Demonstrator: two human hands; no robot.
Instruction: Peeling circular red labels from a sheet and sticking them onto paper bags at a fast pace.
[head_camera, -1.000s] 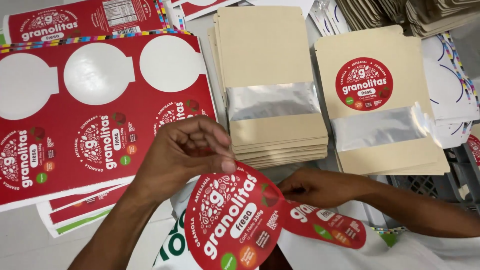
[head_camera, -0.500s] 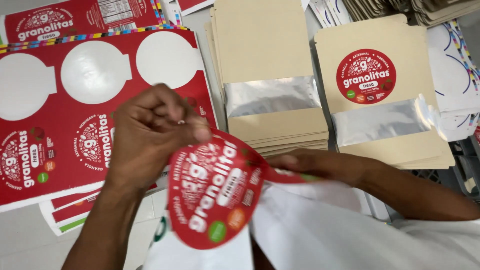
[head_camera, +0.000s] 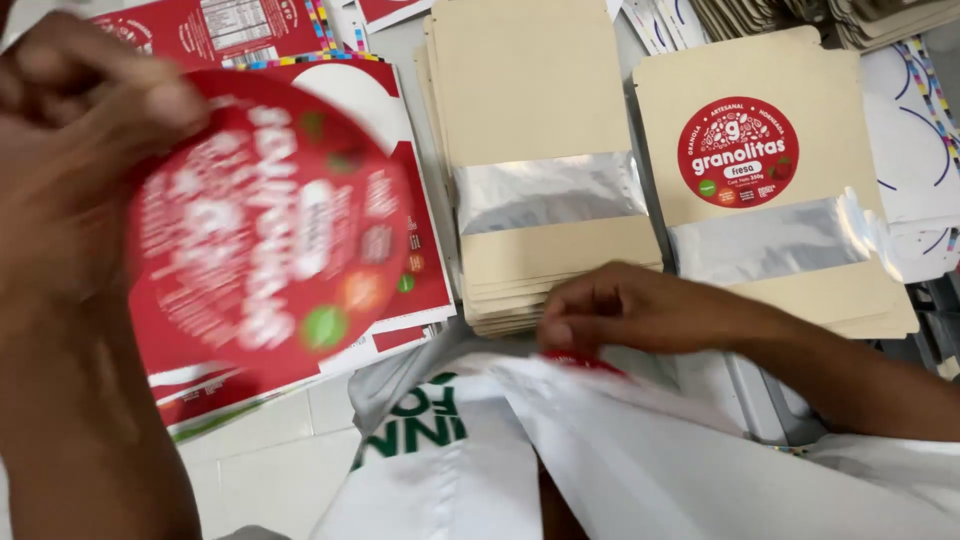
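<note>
Left hand: the left hand (head_camera: 70, 150) was raised at the upper left, close to the camera and blurred, its fingers pinched together on the upper edge of a round red sticker (head_camera: 270, 225).
Round red sticker: it hung from that pinch, printed side toward the camera, lifted clear of the table and covering much of the red sticker sheet (head_camera: 425, 250) below it; its print was smeared by motion.
Right hand: the right hand (head_camera: 625, 310) lay low near the middle, fingers curled down with the tips closed on a red strip (head_camera: 580, 362) at the edge of white backing paper (head_camera: 640, 450); how firmly it gripped could not be told.
White backing paper: it spread across the lower frame, partly over a white garment with green lettering (head_camera: 420, 440).
Middle pile: a stack of plain tan pouches (head_camera: 540, 130) with a silver window band lay just above the right hand.
Right pile: a tan pouch (head_camera: 760, 240) bearing a round red label (head_camera: 738, 152) topped another stack.
Table: a pale table (head_camera: 290, 460) showed at the lower left.
</note>
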